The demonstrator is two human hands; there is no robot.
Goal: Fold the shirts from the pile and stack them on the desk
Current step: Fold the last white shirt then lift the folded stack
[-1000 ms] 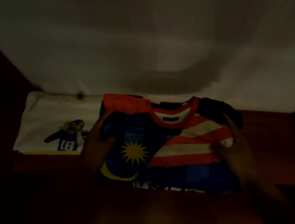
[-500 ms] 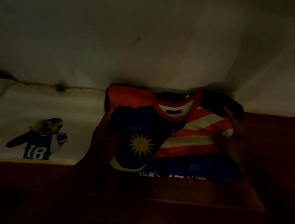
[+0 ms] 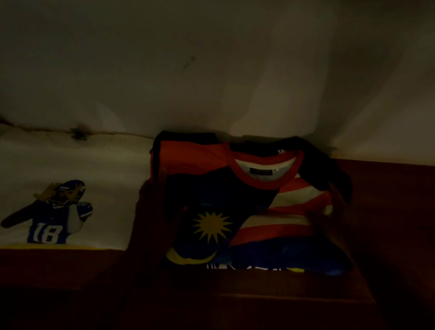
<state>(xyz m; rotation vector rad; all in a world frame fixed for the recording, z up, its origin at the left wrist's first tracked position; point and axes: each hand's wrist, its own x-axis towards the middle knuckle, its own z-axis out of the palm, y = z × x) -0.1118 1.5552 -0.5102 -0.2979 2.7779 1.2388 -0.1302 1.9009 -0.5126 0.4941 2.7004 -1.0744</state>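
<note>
Though dim, both hands flank the flag shirt.

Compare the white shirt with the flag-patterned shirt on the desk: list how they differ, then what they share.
The white shirt is plain with a printed player numbered 18; the flag-patterned shirt is blue with red and white stripes, a yellow star and a crescent. The white shirt lies untouched; the flag-patterned shirt has dim hands at both sides. Both are folded on the desk by the wall.

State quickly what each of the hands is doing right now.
Left hand: on the folded red, blue and white flag-print shirt; grip cannot be told.
Right hand: same, too dark.
</note>
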